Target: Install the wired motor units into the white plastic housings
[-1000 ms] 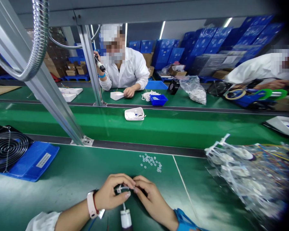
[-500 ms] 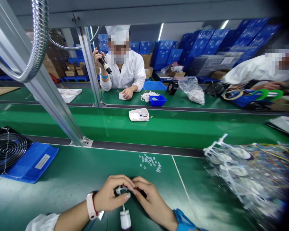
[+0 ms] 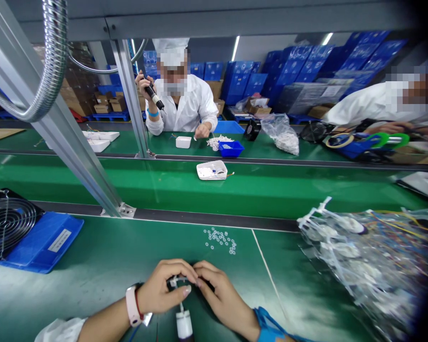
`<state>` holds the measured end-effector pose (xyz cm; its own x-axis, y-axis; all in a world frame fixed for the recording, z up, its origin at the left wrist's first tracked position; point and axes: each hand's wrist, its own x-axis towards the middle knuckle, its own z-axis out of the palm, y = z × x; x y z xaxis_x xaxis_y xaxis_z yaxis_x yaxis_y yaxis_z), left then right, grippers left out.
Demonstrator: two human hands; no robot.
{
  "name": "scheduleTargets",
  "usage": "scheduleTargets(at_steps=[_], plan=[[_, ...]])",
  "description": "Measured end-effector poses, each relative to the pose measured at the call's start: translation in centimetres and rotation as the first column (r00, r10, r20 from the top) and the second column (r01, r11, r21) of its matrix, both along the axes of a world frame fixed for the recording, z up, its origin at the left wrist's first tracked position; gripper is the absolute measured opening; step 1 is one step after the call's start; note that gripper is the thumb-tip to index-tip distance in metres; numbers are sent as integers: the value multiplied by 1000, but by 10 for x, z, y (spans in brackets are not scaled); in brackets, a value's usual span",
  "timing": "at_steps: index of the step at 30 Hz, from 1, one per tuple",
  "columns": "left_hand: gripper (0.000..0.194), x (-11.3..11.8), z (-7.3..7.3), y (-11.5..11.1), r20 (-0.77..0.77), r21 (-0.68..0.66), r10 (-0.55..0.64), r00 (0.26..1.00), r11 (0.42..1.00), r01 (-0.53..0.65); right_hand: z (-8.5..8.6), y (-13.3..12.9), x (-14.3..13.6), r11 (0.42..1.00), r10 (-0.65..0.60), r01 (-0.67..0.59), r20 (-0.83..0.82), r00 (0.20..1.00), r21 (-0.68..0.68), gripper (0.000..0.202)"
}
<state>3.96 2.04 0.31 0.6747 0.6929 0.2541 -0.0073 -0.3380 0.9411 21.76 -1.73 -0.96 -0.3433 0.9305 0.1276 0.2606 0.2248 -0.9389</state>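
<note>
My left hand curls around a thin clear tube that has a white fitting at its left end. Close against its fingertips, my right hand has thumb and fingers pinched together; whatever they grip is hidden. Below the hands stands a small white cylinder with a dark lower end and a narrow white stem on top; it looks like a little motor or pump. Several small white rings lie loose on the green table beyond my hands.
A blue bin and a black fan sit at left. Clear bags of wired parts fill the right side. A white tray rests on the green belt. Opposite, a co-worker holds an electric screwdriver.
My hands keep nearly the same pose. The white tray on the belt has shifted to the right. The co-worker's lower hand has left the small white box and moved toward the white parts pile.
</note>
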Motion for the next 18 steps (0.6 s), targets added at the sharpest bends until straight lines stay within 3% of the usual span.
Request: scheduleTargets(at_steps=[18], plan=[[13, 0, -3, -1, -40, 22, 9, 999, 1000, -8, -2, -1, -1, 1000, 8, -8, 33, 999, -8, 14]])
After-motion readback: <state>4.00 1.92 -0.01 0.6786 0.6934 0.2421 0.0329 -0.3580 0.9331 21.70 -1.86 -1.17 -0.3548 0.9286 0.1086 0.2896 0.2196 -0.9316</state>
